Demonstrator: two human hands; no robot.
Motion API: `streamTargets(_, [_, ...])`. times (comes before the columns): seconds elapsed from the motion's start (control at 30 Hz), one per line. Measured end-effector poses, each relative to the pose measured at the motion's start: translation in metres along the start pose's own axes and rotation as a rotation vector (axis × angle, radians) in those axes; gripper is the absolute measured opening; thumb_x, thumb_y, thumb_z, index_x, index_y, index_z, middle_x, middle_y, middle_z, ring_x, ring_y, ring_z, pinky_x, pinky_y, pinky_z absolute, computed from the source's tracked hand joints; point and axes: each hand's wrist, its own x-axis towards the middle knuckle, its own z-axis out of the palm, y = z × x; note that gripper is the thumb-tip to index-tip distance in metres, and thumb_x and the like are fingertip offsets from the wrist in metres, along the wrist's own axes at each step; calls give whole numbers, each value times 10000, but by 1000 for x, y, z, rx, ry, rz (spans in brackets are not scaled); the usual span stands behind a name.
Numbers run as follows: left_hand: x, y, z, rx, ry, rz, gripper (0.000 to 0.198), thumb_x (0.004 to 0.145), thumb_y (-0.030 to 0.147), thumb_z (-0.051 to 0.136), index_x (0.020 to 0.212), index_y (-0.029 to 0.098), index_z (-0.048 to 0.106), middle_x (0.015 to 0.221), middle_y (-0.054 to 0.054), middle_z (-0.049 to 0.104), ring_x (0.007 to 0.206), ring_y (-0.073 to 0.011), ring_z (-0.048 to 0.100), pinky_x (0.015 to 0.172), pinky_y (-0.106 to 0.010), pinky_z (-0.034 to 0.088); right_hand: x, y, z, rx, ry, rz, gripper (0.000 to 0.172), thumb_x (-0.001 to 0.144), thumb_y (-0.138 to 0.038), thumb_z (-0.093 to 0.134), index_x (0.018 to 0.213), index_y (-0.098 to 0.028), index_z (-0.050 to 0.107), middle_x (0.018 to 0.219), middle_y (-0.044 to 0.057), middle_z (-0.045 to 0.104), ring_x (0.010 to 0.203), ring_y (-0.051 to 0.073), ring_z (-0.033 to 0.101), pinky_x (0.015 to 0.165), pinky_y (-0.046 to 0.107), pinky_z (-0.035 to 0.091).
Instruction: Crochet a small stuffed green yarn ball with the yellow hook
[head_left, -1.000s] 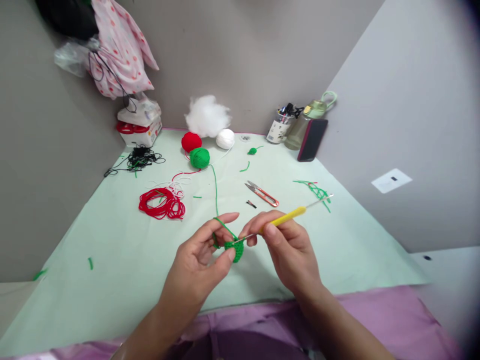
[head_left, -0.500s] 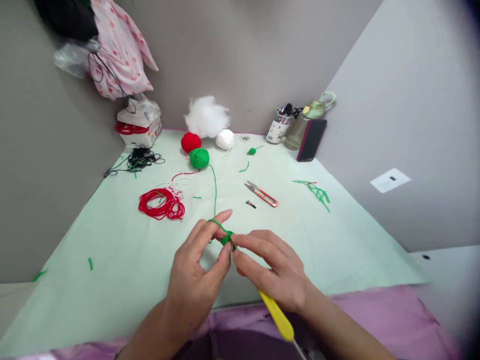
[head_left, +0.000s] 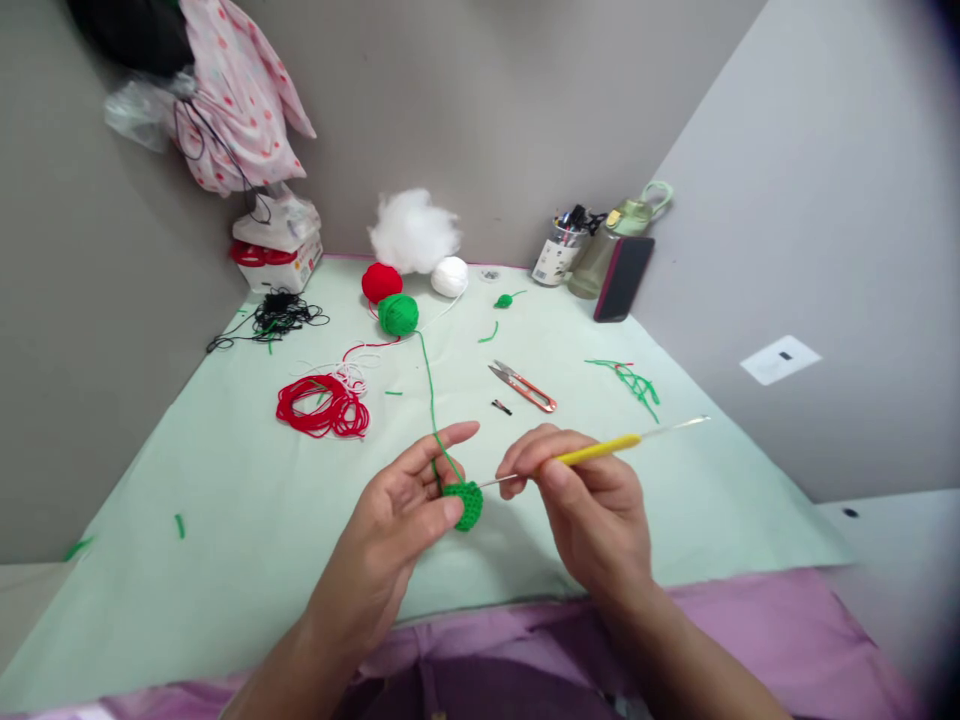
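My left hand [head_left: 397,510] pinches a small green crochet piece [head_left: 465,503] between thumb and fingers, with the forefinger stretched out and green yarn [head_left: 430,390] running over it. That strand leads back to a green yarn ball [head_left: 398,314]. My right hand [head_left: 592,500] grips a yellow-handled crochet hook [head_left: 600,451], whose metal tip points left into the crochet piece. Both hands hover over a pale green table cover [head_left: 225,500], near its front edge.
Red [head_left: 382,282] and white [head_left: 450,276] yarn balls and white stuffing [head_left: 412,232] sit at the back. A red yarn coil [head_left: 322,406], black cord [head_left: 274,315], orange snips [head_left: 525,387], green scraps [head_left: 634,382], a pen cup [head_left: 559,255], bottle [head_left: 611,240] and phone [head_left: 624,278] lie around.
Half a second ago the hook's handle pointed down toward me. Now my right hand has swung it up to the right, and the crochet piece sits a little lower in my left hand.
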Motion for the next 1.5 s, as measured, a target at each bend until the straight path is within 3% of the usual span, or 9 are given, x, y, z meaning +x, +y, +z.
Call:
streamTargets(0.27, [3,-10,2,152,-17,87,603,868,262,759,1450,305,604,934,-2,604,929,-189,579,906,-321,450,-1,4,5,-31,-23,0,159,1010,-269,649,989,-238,803,895,60,770,879,208,700,787,357,586])
streamTargets(0.5, [3,-4,-5,-105,-217,-69,544,775,224,693,1319,201,723,821,-12,592,738,-144,481,707,-277,400,6,1,-4,146,15,191,199,979,-352,688,870,-208,772,785,38,700,697,160,651,665,300,576])
streamTargets(0.63, [1,-10,3,-8,-122,2,511,814,214,727,1323,253,706,913,-25,652,877,-180,585,844,-301,459,4,1,2,128,10,189,237,974,-400,686,865,-206,767,785,42,706,679,164,651,651,308,583])
streamTargets(0.7, [-1,-13,6,95,-39,65,527,847,204,743,1361,287,668,1003,-34,687,1019,-212,623,964,-328,462,2,2,5,19,-12,95,191,982,-361,682,914,-221,793,849,61,748,786,193,693,711,332,598])
streamTargets(0.8, [-2,-13,4,175,-43,77,508,886,291,758,1383,288,655,1069,-56,701,1090,-245,641,985,-343,486,-1,5,7,-102,-1,6,152,994,-288,671,982,-240,814,922,72,783,918,220,717,804,365,606])
streamTargets(0.9, [-1,-12,-3,170,-75,68,443,920,372,734,1350,278,684,1022,-59,690,1060,-255,660,957,-349,512,-2,9,4,-23,17,58,154,1002,-284,663,992,-239,810,903,58,770,828,188,704,740,327,599])
streamTargets(1.17, [0,-13,-10,187,-47,68,484,868,292,813,1333,320,684,982,-20,637,991,-195,633,963,-321,506,1,12,0,135,15,197,219,1016,-381,638,946,-216,763,849,42,761,730,156,685,684,292,576])
streamTargets(1.37, [-3,-11,-6,305,19,128,443,875,228,776,1299,328,695,931,7,598,942,-155,608,932,-263,492,-2,5,-2,12,-58,116,215,1070,-301,544,1015,-233,740,930,35,762,775,143,701,741,286,587])
streamTargets(1.5, [-3,-11,-3,551,85,281,382,855,127,706,1195,300,720,885,25,593,909,-142,598,947,-258,474,-5,-3,-2,-308,-146,-103,205,1076,-224,502,1089,-210,707,955,59,761,859,173,729,764,313,607])
